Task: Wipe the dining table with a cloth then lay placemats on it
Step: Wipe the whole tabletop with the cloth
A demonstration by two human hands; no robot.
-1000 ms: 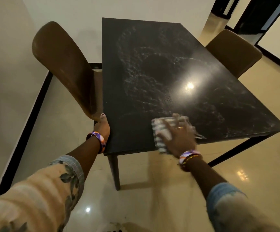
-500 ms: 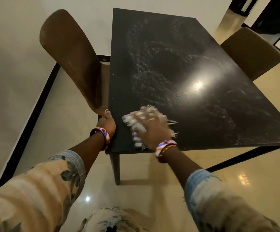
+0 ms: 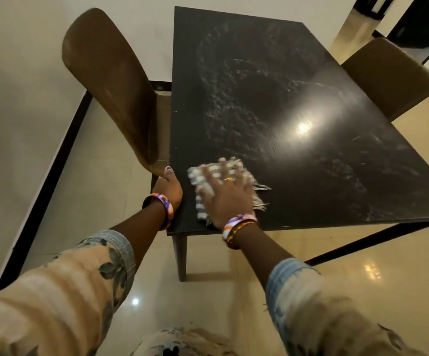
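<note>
Striped fringed soft cloth [image 3: 203,179] lies near black glossy tabletop [image 3: 311,155] corner, right hand [image 3: 227,195] fingers spread flat pressing it; limp, light, likely bunches. Left hand [image 3: 168,186] grips the edge.

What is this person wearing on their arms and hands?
Both arms wear cream sleeves printed with dark leaves, ending in faded blue denim cuffs. The left hand has a pale painted thumbnail and a broad orange, purple and white bangle. The right hand has a gold ring, a similar bangle and a thin beaded band.
</note>
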